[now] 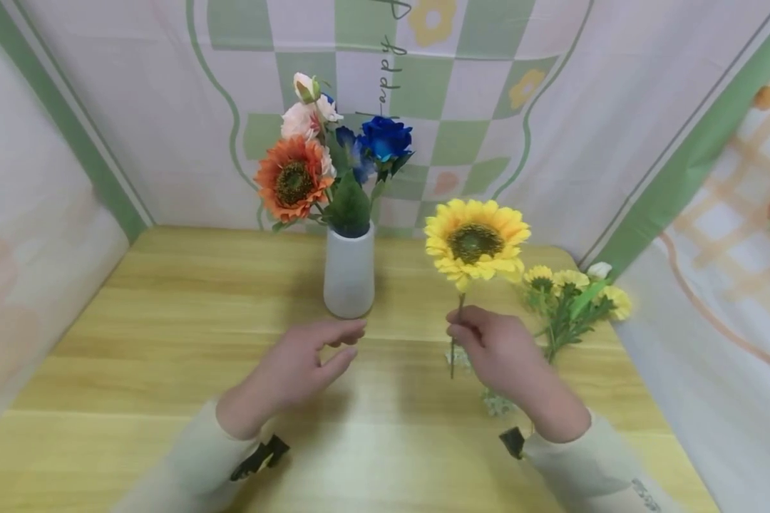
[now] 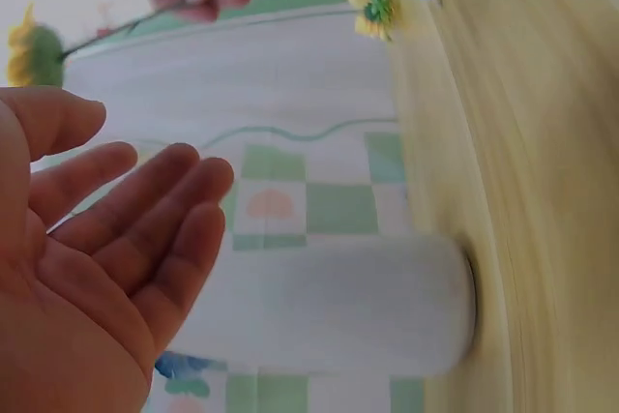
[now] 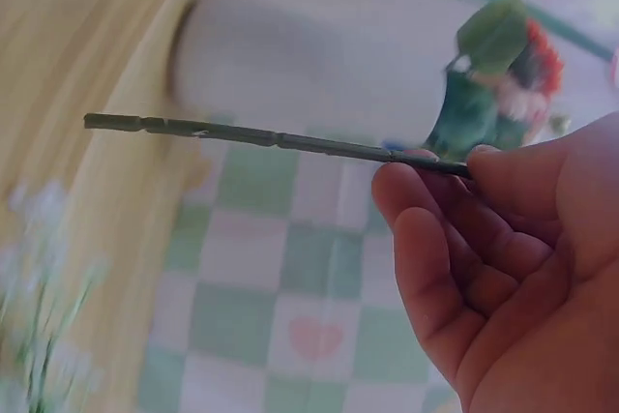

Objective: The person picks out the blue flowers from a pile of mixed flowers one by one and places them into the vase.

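A yellow sunflower (image 1: 476,242) stands nearly upright in my right hand (image 1: 503,349), its stem (image 3: 242,134) pinched between thumb and fingers. In the right wrist view the stem's cut end points away from the hand, above the table. My left hand (image 1: 301,360) holds nothing; its fingers are loosely bent, just in front of the white vase (image 1: 349,278). Whether it touches the vase is not clear in the head view; the left wrist view shows a gap. An orange sunflower (image 1: 294,179), pale pink roses (image 1: 301,121) and a blue rose (image 1: 386,139) stand in the vase.
Yellow flowers (image 1: 570,279) with green stems and a white bud (image 1: 599,271) lie at the table's right side. Small white blossoms (image 1: 497,402) lie beneath my right forearm. A checkered cloth (image 1: 417,85) hangs behind the wooden table (image 1: 167,320).
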Tool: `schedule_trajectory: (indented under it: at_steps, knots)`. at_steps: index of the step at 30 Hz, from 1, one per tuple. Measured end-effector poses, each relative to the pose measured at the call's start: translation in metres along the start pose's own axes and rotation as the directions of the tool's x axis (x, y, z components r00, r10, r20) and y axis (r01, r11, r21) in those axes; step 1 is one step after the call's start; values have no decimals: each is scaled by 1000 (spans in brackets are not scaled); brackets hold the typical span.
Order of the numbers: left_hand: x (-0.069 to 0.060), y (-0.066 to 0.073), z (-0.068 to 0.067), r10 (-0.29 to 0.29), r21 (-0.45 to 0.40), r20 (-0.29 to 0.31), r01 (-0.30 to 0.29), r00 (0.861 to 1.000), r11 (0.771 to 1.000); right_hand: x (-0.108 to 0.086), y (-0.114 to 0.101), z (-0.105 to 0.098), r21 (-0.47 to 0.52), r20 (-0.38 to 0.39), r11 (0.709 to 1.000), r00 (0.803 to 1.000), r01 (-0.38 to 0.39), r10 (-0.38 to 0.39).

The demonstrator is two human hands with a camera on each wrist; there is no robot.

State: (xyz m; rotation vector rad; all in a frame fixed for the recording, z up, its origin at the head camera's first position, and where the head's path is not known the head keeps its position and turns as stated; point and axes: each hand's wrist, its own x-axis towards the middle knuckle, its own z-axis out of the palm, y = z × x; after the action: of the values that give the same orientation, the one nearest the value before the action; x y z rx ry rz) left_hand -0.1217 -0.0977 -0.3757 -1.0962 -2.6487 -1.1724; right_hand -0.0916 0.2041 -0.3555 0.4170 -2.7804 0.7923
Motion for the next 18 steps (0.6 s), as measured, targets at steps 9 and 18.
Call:
schedule_trajectory:
  at_steps: [9, 18]
  knots:
    - [10, 16, 6, 145, -68, -134, -155, 980, 986, 14, -53, 28, 65, 55, 979, 979, 195, -199]
    - [15, 18, 8, 141, -145, -211, -173, 967, 974, 17, -64, 40, 135, 72, 957, 961, 257, -268]
